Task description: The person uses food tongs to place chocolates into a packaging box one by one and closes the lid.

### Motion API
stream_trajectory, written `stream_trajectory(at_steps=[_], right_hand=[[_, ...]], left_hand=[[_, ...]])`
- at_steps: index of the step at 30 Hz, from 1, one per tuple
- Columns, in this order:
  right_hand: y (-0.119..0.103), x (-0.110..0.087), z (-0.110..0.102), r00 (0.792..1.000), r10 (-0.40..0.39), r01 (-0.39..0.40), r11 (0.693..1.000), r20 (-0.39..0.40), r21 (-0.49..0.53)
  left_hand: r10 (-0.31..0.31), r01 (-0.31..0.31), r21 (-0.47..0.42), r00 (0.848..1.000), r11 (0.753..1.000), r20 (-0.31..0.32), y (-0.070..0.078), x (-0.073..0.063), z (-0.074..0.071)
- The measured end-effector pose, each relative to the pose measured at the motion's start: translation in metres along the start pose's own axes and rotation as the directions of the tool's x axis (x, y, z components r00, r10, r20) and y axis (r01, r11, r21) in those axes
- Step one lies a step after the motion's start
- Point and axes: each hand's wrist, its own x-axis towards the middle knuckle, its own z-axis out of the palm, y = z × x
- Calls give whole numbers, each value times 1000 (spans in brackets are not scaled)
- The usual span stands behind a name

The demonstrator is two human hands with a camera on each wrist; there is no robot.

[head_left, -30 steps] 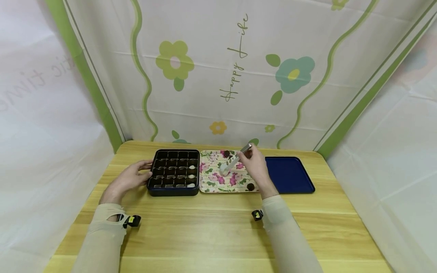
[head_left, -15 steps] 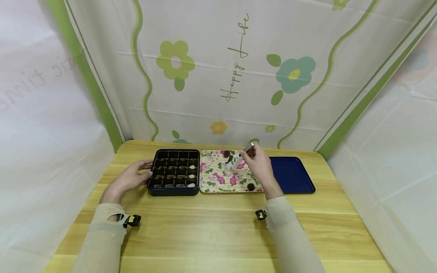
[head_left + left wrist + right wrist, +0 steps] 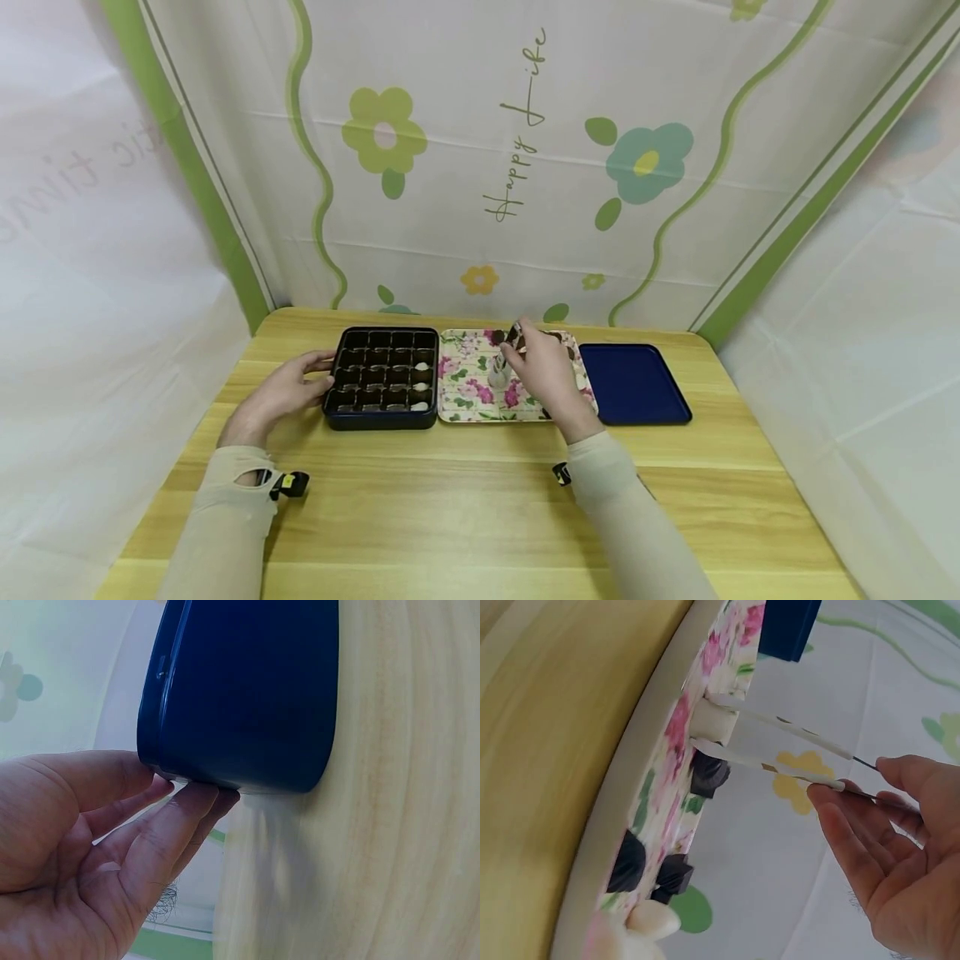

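Note:
In the head view my left hand [image 3: 288,388] lies against the left side of a dark blue box [image 3: 381,422]. The left wrist view shows my thumb and fingertips touching its wall [image 3: 240,697], fingers fairly straight. The box has a divided dark insert, with whitish pieces [image 3: 421,387] in its right column. My right hand [image 3: 546,371] holds small tongs [image 3: 802,735] with pale patterned arms, pinched between thumb and fingers. Their tips stand spread on either side of a whitish chocolate-like piece [image 3: 714,722] on the floral tray [image 3: 468,414]; firm contact is unclear.
Dark chocolate-like pieces [image 3: 626,862] and another whitish piece [image 3: 654,918] lie on the tray. Right of the tray is a shallow blue lid [image 3: 637,383]. A printed curtain [image 3: 450,208] stands behind the wooden table [image 3: 435,517].
My right hand has moved left and turned, bringing the tongs from a slant to more upright over the tray. My left hand and the box have stayed put.

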Motion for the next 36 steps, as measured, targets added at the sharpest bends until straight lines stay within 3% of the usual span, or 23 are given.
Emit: stream_trajectory(at_steps=[6, 13, 22, 36], right_hand=[[-13, 4, 3, 1000, 1, -1, 1000, 16, 11], [-29, 15, 1, 999, 25, -27, 993, 21, 116], [-65, 37, 1, 998, -42, 50, 984, -48, 172], [-94, 62, 34, 991, -78, 104, 960, -107, 262]], left_hand=[[-6, 6, 16, 1000, 1000, -7, -1, 0, 0], [-8, 8, 13, 1000, 1000, -4, -3, -1, 0], [-11, 11, -4, 1000, 1000, 6, -4, 0, 1], [-10, 10, -10, 1000, 1000, -3, 3, 0, 1]])
